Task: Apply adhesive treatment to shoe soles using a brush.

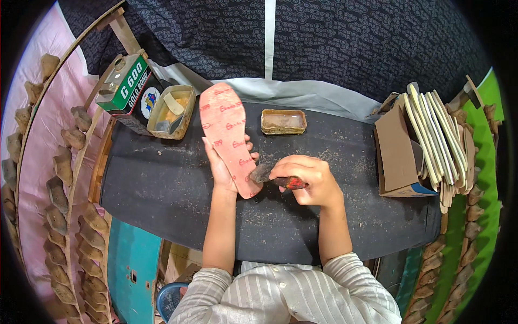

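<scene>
My left hand (220, 170) is closed round a pink shoe insole (224, 119), its thumb along the left edge and its fingertips showing at the right edge. The insole carries red print and tilts up and away above the table. In my right hand (313, 181) I grip a flat-tipped tool (261, 174) with a dark handle marked red and yellow. Its grey tip rests against the insole's narrow near end. Whether that tip is bristle or blade, I cannot tell.
A green-and-black metal can (127, 89) and a tub of yellowish glue (183, 116) stand at the back left. A shallow tray (283, 123) sits behind my hands. Cardboard box (398, 151) at right holds several soles (434, 132). Racks of shoe lasts (56, 194) flank the black-covered table (162, 178).
</scene>
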### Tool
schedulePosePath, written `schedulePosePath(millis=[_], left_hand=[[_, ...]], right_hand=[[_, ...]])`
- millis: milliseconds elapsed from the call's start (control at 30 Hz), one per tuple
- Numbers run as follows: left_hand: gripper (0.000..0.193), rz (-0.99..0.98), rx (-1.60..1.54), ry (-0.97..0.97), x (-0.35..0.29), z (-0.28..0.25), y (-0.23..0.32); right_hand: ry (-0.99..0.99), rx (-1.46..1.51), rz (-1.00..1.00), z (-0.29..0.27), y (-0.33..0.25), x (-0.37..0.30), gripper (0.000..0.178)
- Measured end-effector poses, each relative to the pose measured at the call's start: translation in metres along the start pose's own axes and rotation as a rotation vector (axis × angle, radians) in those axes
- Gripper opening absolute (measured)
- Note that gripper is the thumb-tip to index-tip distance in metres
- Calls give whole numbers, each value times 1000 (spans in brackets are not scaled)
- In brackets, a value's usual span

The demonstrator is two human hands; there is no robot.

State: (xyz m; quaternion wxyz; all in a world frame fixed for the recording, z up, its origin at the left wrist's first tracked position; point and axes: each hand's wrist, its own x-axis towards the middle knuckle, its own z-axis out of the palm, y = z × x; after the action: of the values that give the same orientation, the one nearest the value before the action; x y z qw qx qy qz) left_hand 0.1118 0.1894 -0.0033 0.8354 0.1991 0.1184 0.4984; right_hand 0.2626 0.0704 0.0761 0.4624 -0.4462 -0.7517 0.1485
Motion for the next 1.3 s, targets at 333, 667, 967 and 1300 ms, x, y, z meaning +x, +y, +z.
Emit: schedulePosePath(millis=[333,667,967,1300], left_hand=[[72,-222,90,-36,-8,13,-23],[77,-363,130,-167,-8,0,-32],[73,-218,161,-76,-7,12,-34],[76,-217,223,-15,-5,11,-33]], right_hand=[[213,-170,-67,-8,3,-1,41],[560,-339,-94,-9,3,3,29],[434,-306,-92,-2,3,3,27],[421,-209,14,-8,3,2,33]])
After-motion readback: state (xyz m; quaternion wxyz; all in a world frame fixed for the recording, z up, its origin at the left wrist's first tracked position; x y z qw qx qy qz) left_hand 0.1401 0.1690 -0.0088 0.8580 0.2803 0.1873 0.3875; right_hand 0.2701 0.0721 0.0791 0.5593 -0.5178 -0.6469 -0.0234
